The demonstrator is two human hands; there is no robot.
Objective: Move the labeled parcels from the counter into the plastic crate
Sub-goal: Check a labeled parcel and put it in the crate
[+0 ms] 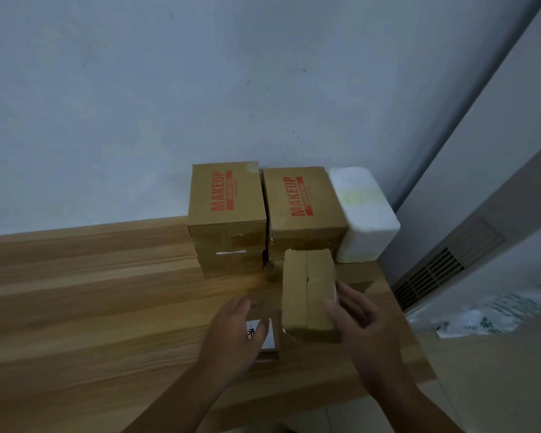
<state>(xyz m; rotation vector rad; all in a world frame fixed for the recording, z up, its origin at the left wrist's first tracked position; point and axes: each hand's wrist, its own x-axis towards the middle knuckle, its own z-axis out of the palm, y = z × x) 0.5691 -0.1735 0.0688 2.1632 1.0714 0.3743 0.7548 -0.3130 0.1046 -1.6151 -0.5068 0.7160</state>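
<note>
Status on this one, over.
Right hand grips plain brown parcel. Left hand on white-labelled parcel, grip unclear. Crate not in view.

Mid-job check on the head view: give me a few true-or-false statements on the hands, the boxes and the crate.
The right hand holds the plain brown box. True.
The white foam box stands at the left end of the row. False: it is at the right end, beside a MAKEUP box.
The plastic crate stands on the counter. False: no crate is in view.
The left hand lies over a labelled parcel. True.
</note>
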